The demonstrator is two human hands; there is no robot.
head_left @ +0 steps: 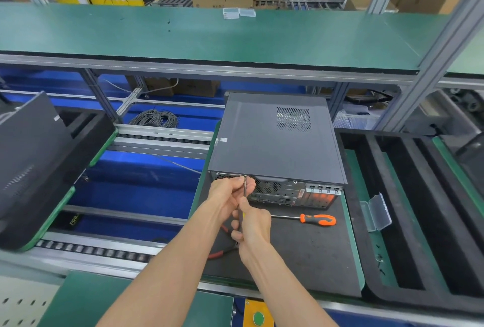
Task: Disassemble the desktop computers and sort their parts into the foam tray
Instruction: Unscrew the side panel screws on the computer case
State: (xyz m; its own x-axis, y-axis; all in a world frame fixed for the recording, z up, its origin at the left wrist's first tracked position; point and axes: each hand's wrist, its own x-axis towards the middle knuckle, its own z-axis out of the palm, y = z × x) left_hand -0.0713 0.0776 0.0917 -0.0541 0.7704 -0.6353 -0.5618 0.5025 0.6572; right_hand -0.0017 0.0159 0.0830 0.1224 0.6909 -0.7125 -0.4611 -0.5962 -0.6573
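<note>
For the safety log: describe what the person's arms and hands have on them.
Nothing is worn. Both forearms are bare up to the bottom edge of the picture, with no sleeves showing. The left hand and the right hand have no gloves, and no watch, wrist strap or ring is visible.

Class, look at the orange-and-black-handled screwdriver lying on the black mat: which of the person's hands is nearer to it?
Right. The right hand grips another screwdriver just left of the orange-and-black-handled screwdriver's metal tip. The left hand is farther up-left, against the grey desktop computer case's rear panel.
</note>
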